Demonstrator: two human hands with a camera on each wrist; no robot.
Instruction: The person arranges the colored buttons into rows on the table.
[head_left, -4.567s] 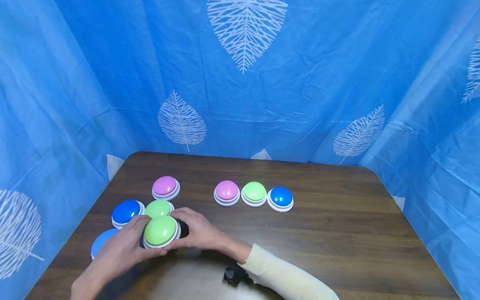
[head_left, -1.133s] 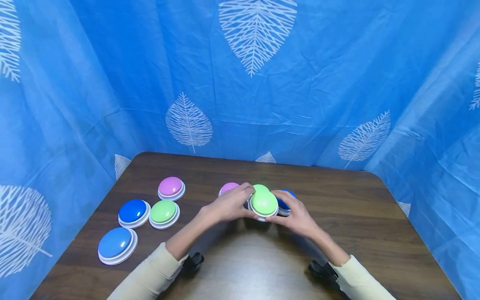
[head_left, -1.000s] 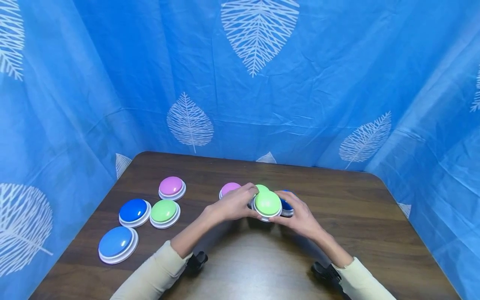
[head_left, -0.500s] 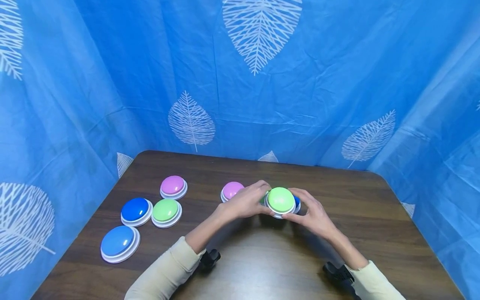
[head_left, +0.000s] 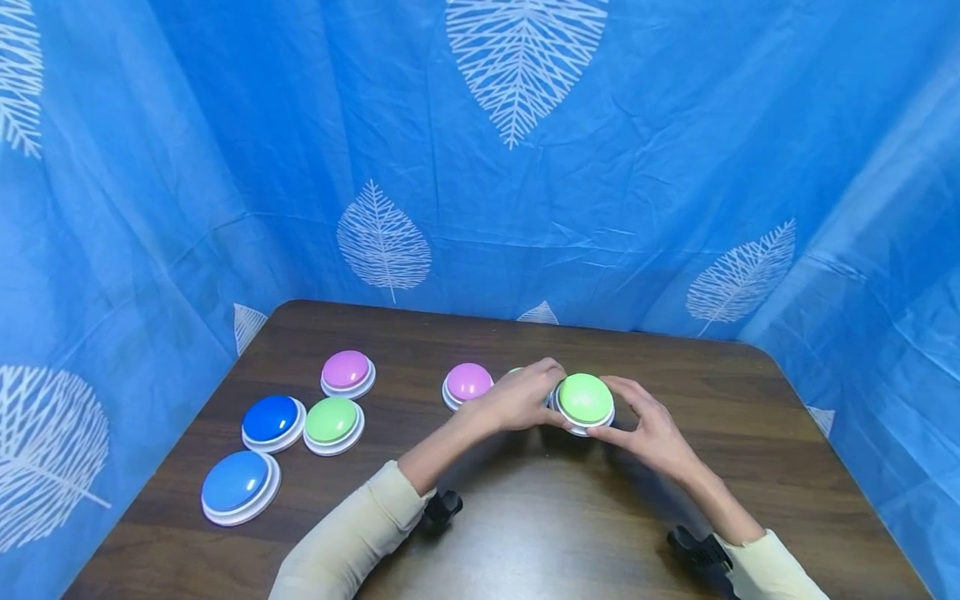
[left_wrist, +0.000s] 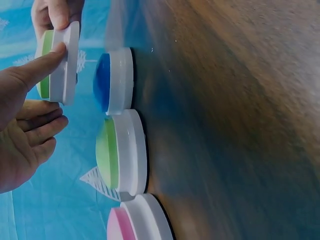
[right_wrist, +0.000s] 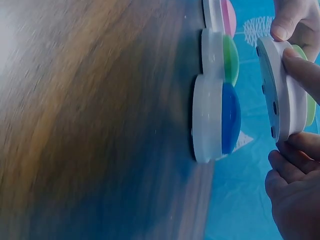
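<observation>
Both hands hold a push button [head_left: 586,398] with a green dome and white base, lifted over the right end of a row of buttons. My left hand [head_left: 521,398] pinches its left rim; my right hand [head_left: 654,427] pinches its right rim. Its underside with small dark feet faces the table in the right wrist view. Below it in the row are a blue button [left_wrist: 102,82], hidden in the head view, and a green button [left_wrist: 106,155], mostly behind my left hand there. A pink button [head_left: 468,382] forms the row's left end.
On the table's left [head_left: 405,350] are another pink button [head_left: 345,369], another green button [head_left: 331,420], a dark blue button [head_left: 270,418] and a larger, lighter blue button [head_left: 234,482]. A blue curtain with white leaves [head_left: 382,237] hangs behind. Black wrist cameras [head_left: 442,507] sit under both forearms.
Both hands have carried the green button from the left group rightward to the row. During the last second it has moved from above the row's green button to above the blue one.
</observation>
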